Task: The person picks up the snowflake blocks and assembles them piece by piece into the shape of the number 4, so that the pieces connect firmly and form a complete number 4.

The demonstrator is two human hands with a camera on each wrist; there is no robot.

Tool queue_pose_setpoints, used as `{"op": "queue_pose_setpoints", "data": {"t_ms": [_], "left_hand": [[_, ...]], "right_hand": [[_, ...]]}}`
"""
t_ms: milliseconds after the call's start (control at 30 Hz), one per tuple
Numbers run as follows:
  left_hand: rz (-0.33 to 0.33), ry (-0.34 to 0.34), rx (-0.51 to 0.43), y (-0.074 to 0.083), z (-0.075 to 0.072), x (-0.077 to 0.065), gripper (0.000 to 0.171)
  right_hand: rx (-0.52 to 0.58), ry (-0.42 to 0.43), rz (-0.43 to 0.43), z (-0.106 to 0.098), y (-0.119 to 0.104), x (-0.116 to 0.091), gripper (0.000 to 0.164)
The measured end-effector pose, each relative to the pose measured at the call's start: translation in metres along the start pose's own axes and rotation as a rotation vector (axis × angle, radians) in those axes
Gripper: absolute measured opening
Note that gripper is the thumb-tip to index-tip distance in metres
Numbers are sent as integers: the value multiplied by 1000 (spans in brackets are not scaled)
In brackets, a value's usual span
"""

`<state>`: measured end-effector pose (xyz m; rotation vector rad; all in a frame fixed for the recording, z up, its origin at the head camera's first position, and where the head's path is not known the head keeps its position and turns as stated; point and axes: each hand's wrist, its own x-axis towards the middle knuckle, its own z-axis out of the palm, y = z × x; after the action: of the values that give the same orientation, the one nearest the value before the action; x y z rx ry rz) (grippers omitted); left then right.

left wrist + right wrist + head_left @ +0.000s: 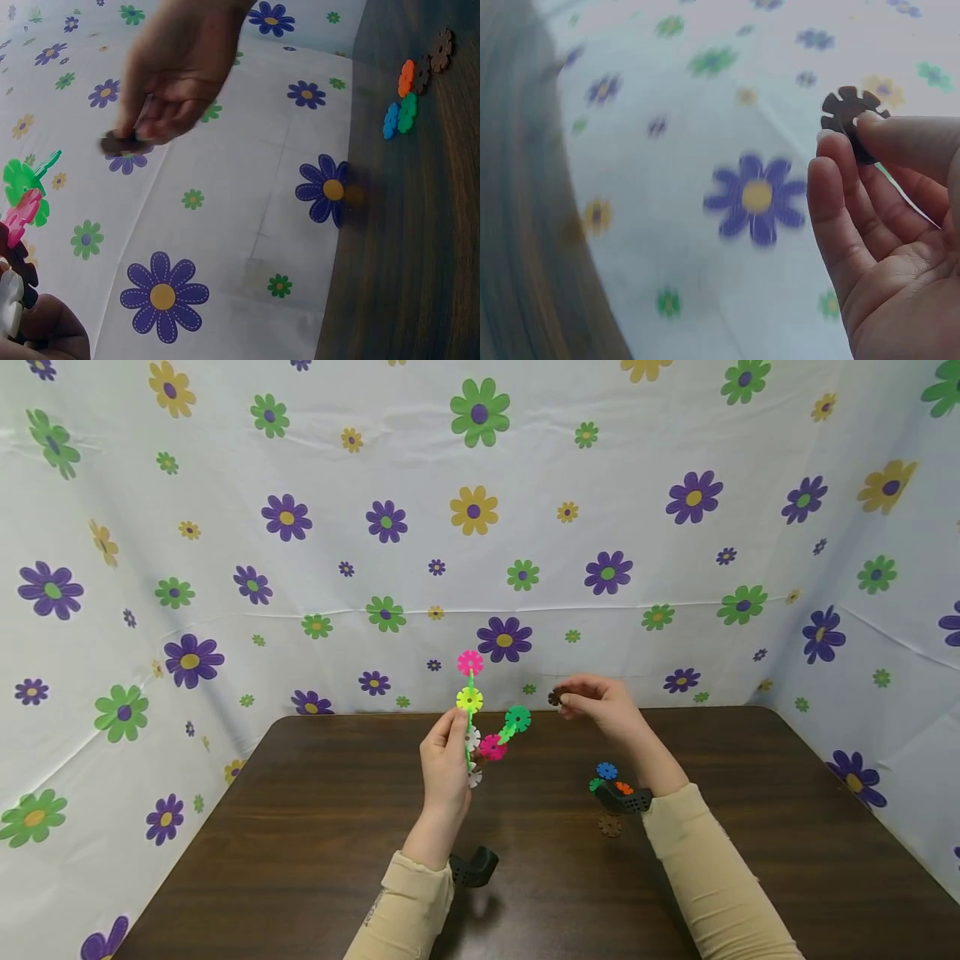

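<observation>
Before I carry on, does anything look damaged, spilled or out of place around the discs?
Nothing stands out. The left hand holds the linked discs, the right hand pinches a dark disc, and the loose discs lie grouped on the table; I see no breakage or spill. The floral cloth is merely creased.

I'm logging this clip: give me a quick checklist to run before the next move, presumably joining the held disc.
1. Left hand grips the disc assembly: ok.
2. Right hand pinches a dark disc: ok, between thumb and fingers.
3. Dark disc meets the assembly: not ok, the head view shows a gap between them.
4. Dark disc's notch lined up with a particular slot: cannot tell.
5. Loose discs lie on the table: ok, including blue, green and orange ones.
</observation>
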<state>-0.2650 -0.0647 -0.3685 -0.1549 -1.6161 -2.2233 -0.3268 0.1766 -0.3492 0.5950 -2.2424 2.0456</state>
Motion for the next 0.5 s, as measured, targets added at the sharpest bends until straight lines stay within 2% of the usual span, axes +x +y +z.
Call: {"op": "queue_pose_setpoints", "data": {"t_ms": [100,200,367,500], "left_hand": [[5,3,-4,-1,0,0,31],[2,1,-18,-2,1,1,31],[3,-2,-20,-3,0,2,32],[1,-7,-13,-4,-2,3,33]], "right_hand": [[136,3,-45,15,-2,-1,18],[210,-4,-95,26,0,-2,17],[246,-11,-159,39,4,-6,15],[232,4,-185,46,5,-8,15]]}}
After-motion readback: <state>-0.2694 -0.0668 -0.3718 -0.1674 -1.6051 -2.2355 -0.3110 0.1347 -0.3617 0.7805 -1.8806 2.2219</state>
